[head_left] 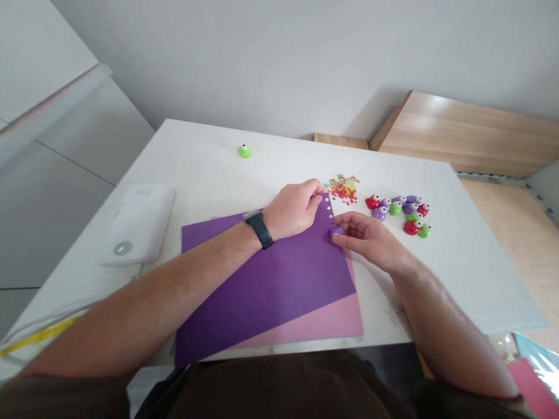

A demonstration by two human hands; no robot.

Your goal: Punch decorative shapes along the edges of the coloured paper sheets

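A purple sheet point(279, 279) lies over a pink sheet point(314, 323) on the white table. My left hand point(297, 206), with a dark watch on its wrist, pinches the purple sheet near its upper right corner. Along the right edge of that sheet runs a row of several star-shaped holes point(329, 208). Just below them, my right hand point(364, 235) holds a small purple punch point(336, 231) between thumb and fingers at the sheet's edge. Colourful paper bits point(344, 188) are piled beyond the corner.
Several red, purple and green punches point(411, 227) are grouped at the right. One green punch point(244, 151) stands near the back edge. A white device point(140, 224) with a cable sits at the left, and wooden boards point(471, 131) are behind the table.
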